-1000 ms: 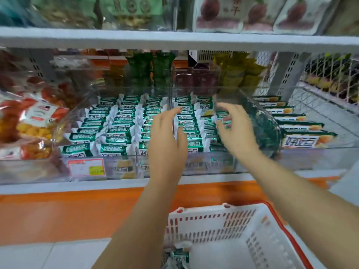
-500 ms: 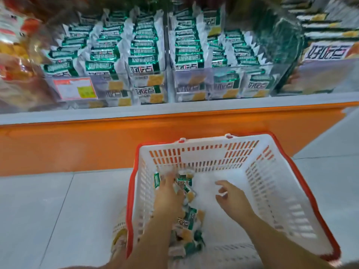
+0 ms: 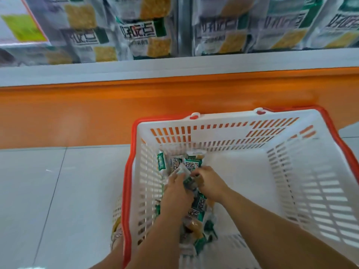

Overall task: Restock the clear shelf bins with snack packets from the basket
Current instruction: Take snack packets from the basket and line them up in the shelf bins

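Observation:
A white plastic basket with an orange rim stands on the floor below me. Several green-and-white snack packets lie heaped along its left side. Both my hands are down in that heap. My left hand grips packets from above, fingers curled into the pile. Just right of it, my right hand pinches a packet at the pile's top. Clear shelf bins packed with the same packets fill the top of the view.
An orange shelf base runs across behind the basket, under a grey shelf edge. Grey floor tiles lie to the left. A price label sits on the left bin's front. The basket's right half holds nothing.
The view came closer to the basket. My right hand moved left from the bare basket floor onto the packet heap, and both hands closed on packets.

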